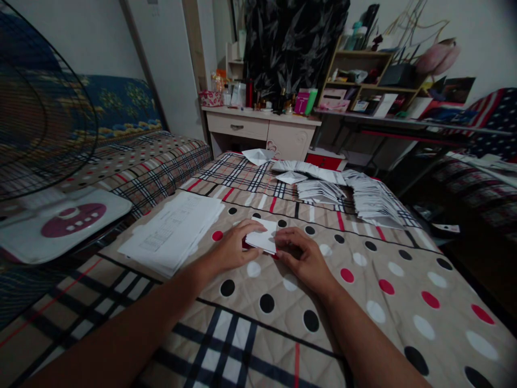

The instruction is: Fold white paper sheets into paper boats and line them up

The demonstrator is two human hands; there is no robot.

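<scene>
A small folded piece of white paper (264, 238) lies on the dotted bedspread (363, 302) between my hands. My left hand (234, 249) curls over its left edge, fingers bent and pressing on the paper. My right hand (305, 257) rests at its right edge, fingers closed on the paper's lower corner. Left of my hands lies a stack of flat printed sheets (173, 230). Farther up the bed, rows of folded white papers (363, 196) are spread out, with a folded paper shape (258, 156) at the far end.
A fan (40, 140) with a white base (60, 223) stands at the left, close to the bed edge. A second bed with a plaid cover (153, 161) lies behind it. A dresser (262, 126) and cluttered shelves (363, 81) line the far wall.
</scene>
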